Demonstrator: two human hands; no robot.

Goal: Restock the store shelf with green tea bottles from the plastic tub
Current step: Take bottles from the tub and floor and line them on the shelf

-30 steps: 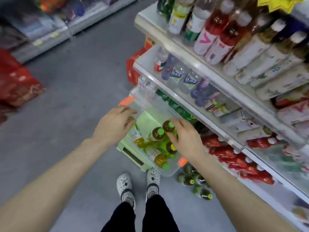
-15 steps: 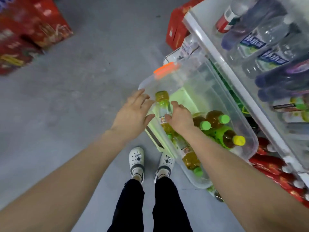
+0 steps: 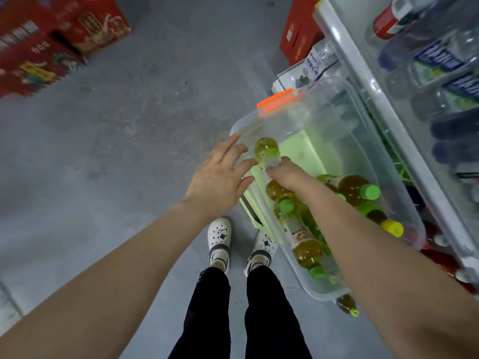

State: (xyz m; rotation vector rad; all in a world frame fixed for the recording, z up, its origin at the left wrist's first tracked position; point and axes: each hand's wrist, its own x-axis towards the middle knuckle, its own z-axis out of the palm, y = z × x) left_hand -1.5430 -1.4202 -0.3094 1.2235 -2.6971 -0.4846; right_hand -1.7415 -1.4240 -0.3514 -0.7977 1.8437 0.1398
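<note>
In the centre of the frame the right hand (image 3: 286, 176) grasps one green tea bottle (image 3: 267, 151) around its label, with the bottle's bottom pointing to the top of the frame. The left hand (image 3: 220, 174) is released, with fingers straight and spread, just beside this bottle at the wall of the plastic tub (image 3: 324, 112). More bottles (image 3: 308, 250) lie in the tub's lower right part. The shelf (image 3: 375, 99) runs along the right edge.
</note>
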